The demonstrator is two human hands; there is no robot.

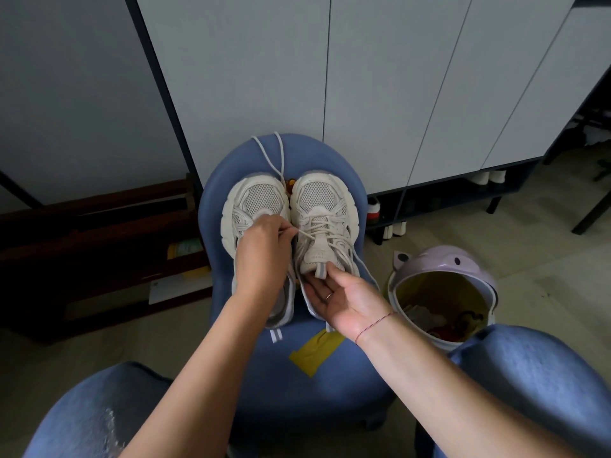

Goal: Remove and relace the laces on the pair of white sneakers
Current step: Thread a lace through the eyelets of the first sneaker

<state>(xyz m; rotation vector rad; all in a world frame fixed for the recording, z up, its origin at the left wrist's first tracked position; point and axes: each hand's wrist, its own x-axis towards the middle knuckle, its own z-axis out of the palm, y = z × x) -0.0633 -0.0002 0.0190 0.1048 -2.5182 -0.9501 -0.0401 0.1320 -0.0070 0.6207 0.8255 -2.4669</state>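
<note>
Two white sneakers stand side by side on a blue stool (347, 375), toes pointing away from me. The left sneaker (254, 200) has no lace in its front eyelets; a loose white lace (279, 153) trails from beside its toe over the stool's far edge. The right sneaker (325, 209) is laced. My left hand (264, 256) lies over the left sneaker and pinches a strand of the right sneaker's lace (305, 233). My right hand (344, 295) lies palm up at the right sneaker's heel opening, fingers straight, thumb by the tongue's loop.
A lilac cat-eared bin (443, 269) with scraps inside stands right of the stool. White cabinet doors (380, 94) rise behind, with shoes on the floor under them. Dark wooden furniture (99, 242) is at the left. Yellow tape (314, 352) sticks on the stool. My blue-jeaned knees frame the bottom.
</note>
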